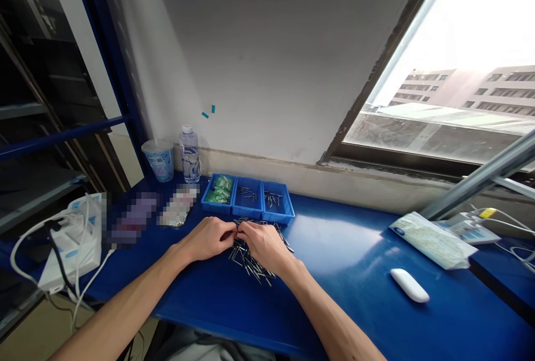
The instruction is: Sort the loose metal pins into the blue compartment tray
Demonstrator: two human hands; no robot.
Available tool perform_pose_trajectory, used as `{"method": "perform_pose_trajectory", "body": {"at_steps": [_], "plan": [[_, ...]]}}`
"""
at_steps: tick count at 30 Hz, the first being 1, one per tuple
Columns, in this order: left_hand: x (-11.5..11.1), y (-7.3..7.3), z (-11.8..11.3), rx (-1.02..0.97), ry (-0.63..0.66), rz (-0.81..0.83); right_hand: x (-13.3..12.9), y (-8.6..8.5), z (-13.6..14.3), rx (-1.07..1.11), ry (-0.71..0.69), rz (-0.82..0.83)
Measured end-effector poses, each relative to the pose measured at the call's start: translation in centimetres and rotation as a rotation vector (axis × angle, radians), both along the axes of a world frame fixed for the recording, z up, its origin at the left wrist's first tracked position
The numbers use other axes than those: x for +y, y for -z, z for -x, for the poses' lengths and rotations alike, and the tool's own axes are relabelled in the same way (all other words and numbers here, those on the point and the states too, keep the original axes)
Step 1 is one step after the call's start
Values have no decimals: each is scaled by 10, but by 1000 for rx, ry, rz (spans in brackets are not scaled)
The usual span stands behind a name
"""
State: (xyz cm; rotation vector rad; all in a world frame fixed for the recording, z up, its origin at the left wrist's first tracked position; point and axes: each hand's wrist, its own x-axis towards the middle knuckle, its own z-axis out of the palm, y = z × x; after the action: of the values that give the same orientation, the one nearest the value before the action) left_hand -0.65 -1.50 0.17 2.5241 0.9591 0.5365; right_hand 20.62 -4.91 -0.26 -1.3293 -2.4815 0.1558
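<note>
My left hand (213, 237) and my right hand (263, 244) meet over a loose pile of thin metal pin-like pieces (254, 269) on the blue table. The fingers of both hands are pinched together, fingertips nearly touching. Whatever lies between them is too small and too covered to name. Just beyond the hands stand three joined blue bins. Small green-and-white packets (222, 188) fill the left bin (215, 208). A few thin metal pieces lie in the middle bin (246, 211) and in the right bin (278, 218).
Back left stand a lidded cup (161, 163) and a water bottle (190, 157). A white power strip (77, 244) with cables lies at the left. To the right are a white rounded case (409, 285) and a flat plastic packet (432, 240). A wall and window rise behind.
</note>
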Motion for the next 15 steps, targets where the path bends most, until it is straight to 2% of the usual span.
{"method": "perform_pose_trajectory", "body": {"at_steps": [15], "plan": [[-1, 0, -1, -26, -8, -18, 1, 2, -2, 52, -32, -22]]}}
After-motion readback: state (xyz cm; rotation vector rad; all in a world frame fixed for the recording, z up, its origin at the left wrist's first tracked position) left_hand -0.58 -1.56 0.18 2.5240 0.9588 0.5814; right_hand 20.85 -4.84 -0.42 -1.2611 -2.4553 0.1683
